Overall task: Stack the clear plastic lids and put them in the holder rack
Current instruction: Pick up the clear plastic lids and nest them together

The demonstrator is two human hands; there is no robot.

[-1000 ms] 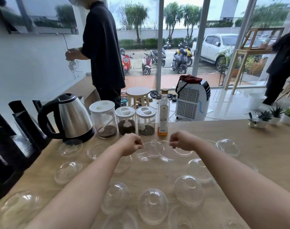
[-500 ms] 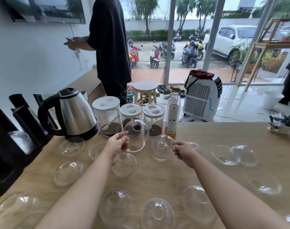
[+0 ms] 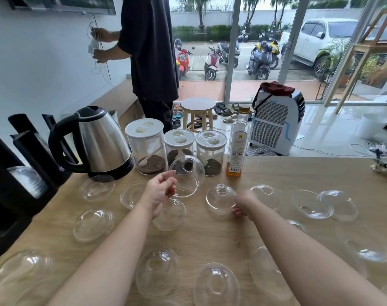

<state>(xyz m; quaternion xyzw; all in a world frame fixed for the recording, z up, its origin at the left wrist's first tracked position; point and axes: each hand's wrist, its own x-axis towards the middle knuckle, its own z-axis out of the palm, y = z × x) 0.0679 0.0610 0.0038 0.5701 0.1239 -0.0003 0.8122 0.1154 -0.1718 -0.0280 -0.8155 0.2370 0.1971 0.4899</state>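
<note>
Several clear dome lids lie scattered on the wooden counter. My left hand pinches the rim of one dome lid, held tilted above the counter in front of the jars. My right hand grips the near edge of a second dome lid, which sits low at the counter. The black holder rack stands at the far left, with a stack of clear lids in one slot.
A steel kettle, three white-capped jars and a syrup bottle line the counter's back edge. Small plants sit at the far right. A person in black stands beyond the counter handling a cord.
Both hands have lifted a lid each and moved apart; the left one raised its lid up in front of the jars. The view has shifted closer and to the left.
</note>
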